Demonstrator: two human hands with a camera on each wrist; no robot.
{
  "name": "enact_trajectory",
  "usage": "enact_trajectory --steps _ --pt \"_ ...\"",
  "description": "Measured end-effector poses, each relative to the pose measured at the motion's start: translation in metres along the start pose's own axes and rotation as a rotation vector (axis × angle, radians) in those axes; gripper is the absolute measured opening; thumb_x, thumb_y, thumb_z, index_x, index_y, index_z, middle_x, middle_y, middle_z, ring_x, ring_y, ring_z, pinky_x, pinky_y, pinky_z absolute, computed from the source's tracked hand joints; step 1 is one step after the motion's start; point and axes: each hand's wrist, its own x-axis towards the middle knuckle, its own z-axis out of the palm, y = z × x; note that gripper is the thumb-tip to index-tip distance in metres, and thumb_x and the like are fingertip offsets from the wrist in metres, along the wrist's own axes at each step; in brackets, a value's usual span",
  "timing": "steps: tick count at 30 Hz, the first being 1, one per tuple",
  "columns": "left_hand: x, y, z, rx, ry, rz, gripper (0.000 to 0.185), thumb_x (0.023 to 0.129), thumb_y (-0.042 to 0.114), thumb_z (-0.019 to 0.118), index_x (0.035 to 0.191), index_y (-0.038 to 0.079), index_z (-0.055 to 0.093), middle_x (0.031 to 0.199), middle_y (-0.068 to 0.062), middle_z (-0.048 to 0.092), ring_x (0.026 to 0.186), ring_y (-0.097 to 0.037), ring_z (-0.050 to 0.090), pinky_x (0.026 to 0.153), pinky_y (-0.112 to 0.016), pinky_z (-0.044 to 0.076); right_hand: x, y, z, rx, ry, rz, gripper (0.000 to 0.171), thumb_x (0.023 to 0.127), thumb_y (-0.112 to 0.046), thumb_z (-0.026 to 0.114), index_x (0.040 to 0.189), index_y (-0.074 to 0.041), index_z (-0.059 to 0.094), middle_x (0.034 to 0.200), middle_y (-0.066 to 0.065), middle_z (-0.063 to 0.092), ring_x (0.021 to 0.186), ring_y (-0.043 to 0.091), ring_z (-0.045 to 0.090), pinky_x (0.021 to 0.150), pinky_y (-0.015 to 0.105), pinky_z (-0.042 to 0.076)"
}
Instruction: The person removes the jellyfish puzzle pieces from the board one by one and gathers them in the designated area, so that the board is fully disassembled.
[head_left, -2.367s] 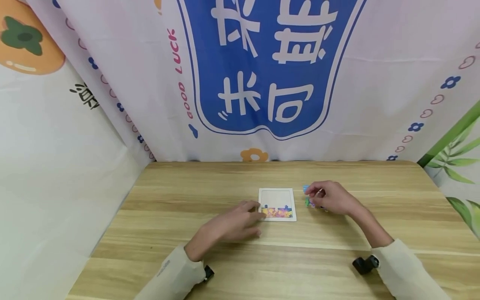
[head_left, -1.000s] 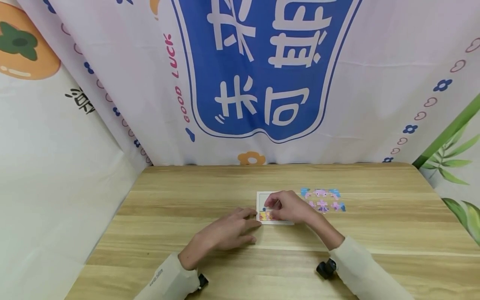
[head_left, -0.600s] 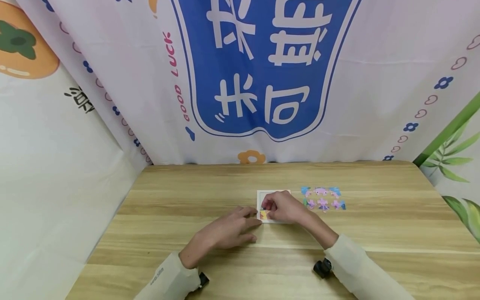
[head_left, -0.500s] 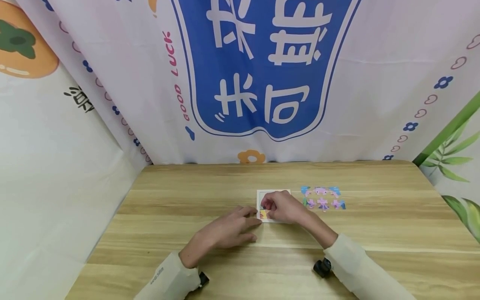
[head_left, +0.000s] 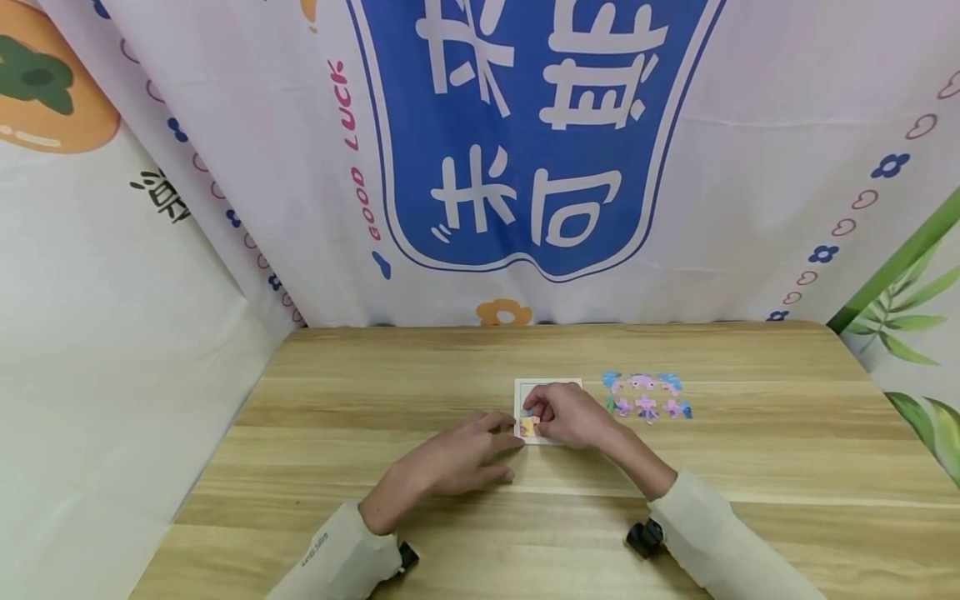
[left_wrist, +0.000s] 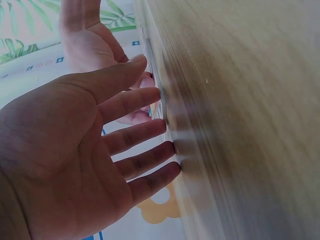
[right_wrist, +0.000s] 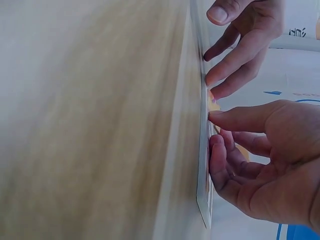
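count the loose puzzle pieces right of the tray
6, as far as their small size shows: three in the back row, three in the front row. The right hand over the tray may hide others.

The backdrop cloth (head_left: pixel 525 150) reads "GOOD LUCK" in pink beside large white Chinese characters on blue.

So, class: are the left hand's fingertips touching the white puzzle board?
Touching. In the left wrist view the left hand lies flat, its straight fingertips meeting the edge of the white puzzle board; the head view agrees.
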Motion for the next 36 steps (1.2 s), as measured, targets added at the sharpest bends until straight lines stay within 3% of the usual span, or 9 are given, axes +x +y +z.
enact_trajectory --steps 9,14,21,27,36 --pt "0.0 0.0 0.001 -0.022 -0.006 -0.015 0.05 0.107 0.039 0.067 0.153 0.019 0.062 0.166 -0.01 0.047 0.154 -0.03 0.046 0.124 -0.049 0.046 -0.002 -0.003 -0.002 0.006 0.003 -0.016 0.021 0.091 0.005 0.076 0.106 -0.009 0.074 0.088 -0.002 0.071 0.081 0.008 0.064 0.075 0.026 0.056" --pt "0.0 0.0 0.001 -0.036 -0.007 -0.021 0.05 0.107 0.039 0.068 0.153 0.018 0.062 0.167 -0.01 0.046 0.154 -0.03 0.045 0.124 -0.049 0.046 -0.003 -0.003 -0.004 0.063 0.0 -0.032 0.018 0.096 0.007 0.067 0.106 -0.007 0.074 0.088 0.001 0.074 0.079 0.009 0.068 0.071 0.024 0.059" --pt "0.0 0.0 0.002 -0.049 -0.005 -0.02 0.051 0.107 0.038 0.068 0.153 0.018 0.062 0.167 -0.009 0.047 0.154 -0.03 0.045 0.123 -0.049 0.046 -0.004 0.001 -0.008 0.116 -0.013 -0.015 0.017 0.098 0.004 0.067 0.109 -0.007 0.075 0.091 -0.001 0.074 0.08 0.009 0.066 0.073 0.022 0.056" --pt "0.0 -0.001 0.002 -0.057 -0.011 -0.025 0.05 0.107 0.039 0.067 0.153 0.019 0.062 0.167 -0.009 0.046 0.155 -0.03 0.045 0.123 -0.049 0.047 -0.006 0.008 -0.012 0.17 -0.03 -0.016 0.016 0.099 0.001 0.067 0.111 -0.006 0.076 0.091 0.0 0.073 0.076 0.011 0.064 0.067 0.023 0.055" --pt "0.001 -0.001 0.002 -0.055 -0.01 -0.031 0.049 0.107 0.039 0.067 0.152 0.019 0.063 0.167 -0.009 0.046 0.154 -0.03 0.045 0.122 -0.049 0.048 -0.016 0.016 -0.025 0.265 -0.074 -0.002 0.025 0.098 0.004 0.061 0.12 -0.001 0.073 0.095 0.007 0.073 0.08 0.019 0.07 0.066 0.025 0.057"
